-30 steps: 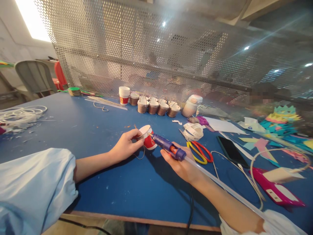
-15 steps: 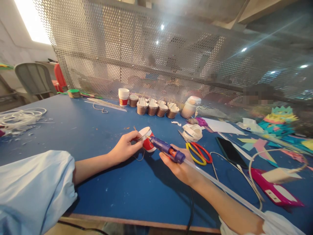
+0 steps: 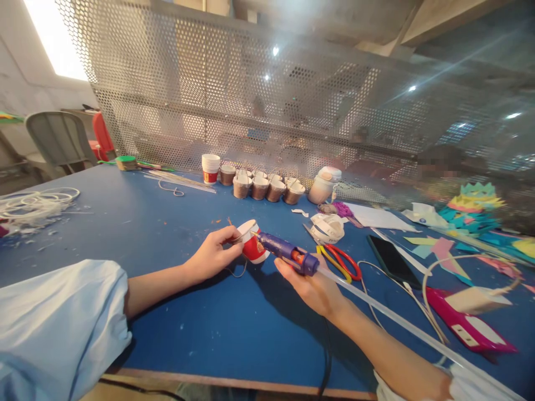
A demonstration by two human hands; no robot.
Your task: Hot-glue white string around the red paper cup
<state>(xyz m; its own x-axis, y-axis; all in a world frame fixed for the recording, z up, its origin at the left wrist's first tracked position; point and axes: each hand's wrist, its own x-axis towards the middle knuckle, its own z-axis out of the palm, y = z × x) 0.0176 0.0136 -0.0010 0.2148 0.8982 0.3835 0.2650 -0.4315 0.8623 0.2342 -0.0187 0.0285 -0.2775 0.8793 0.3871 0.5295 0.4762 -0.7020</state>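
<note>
My left hand is closed on a red and white paper cup, gripping it near the rim. The cup is tilted on its side, its mouth toward the upper left. A thin brown cord trails from the cup below my fingers. In my right hand is a blue hot glue gun, its nozzle at the cup's side near the rim; I cannot tell if it touches. A long clear glue stick sticks out of the gun's back, along my forearm.
Several brown-wrapped cups line the back, beside a stack of paper cups and a jar. Right of my hands lie scissors, a ribbon roll, a phone and a pink power strip. White cord coils lie left.
The glue gun and my right hand have shifted very slightly right and down. The cup has turned a little in my left hand, showing more of its red side.
</note>
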